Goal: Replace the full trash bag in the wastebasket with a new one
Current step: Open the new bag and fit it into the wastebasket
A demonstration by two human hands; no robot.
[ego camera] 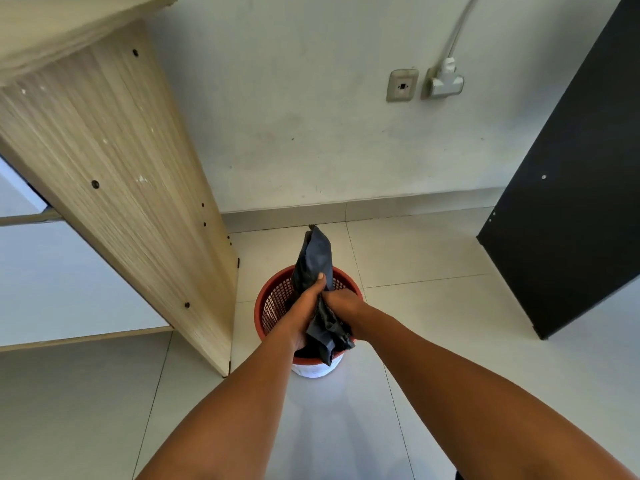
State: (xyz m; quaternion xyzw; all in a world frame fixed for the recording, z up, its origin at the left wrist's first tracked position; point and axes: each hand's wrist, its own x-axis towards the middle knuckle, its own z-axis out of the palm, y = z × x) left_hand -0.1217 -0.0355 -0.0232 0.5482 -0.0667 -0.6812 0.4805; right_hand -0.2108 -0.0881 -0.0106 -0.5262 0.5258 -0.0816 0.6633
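Note:
A red mesh wastebasket (pixel 273 299) with a white base stands on the tiled floor near the wall. Above it I hold a bunched black trash bag (pixel 317 258). My left hand (pixel 306 306) grips the bag's middle, thumb up along it. My right hand (pixel 343 303) grips the same bag from the right side, touching the left hand. The bag's far end sticks out beyond the basket toward the wall, and its near end hangs crumpled over the basket's front rim. The inside of the basket is mostly hidden by my hands and the bag.
A light wooden desk side panel (pixel 114 174) stands close on the left of the basket. A black panel (pixel 568 202) leans on the right. The white wall behind carries a socket plate (pixel 401 85) and a plugged-in adapter (pixel 445 83). Pale floor tiles (pixel 433 251) surround the basket.

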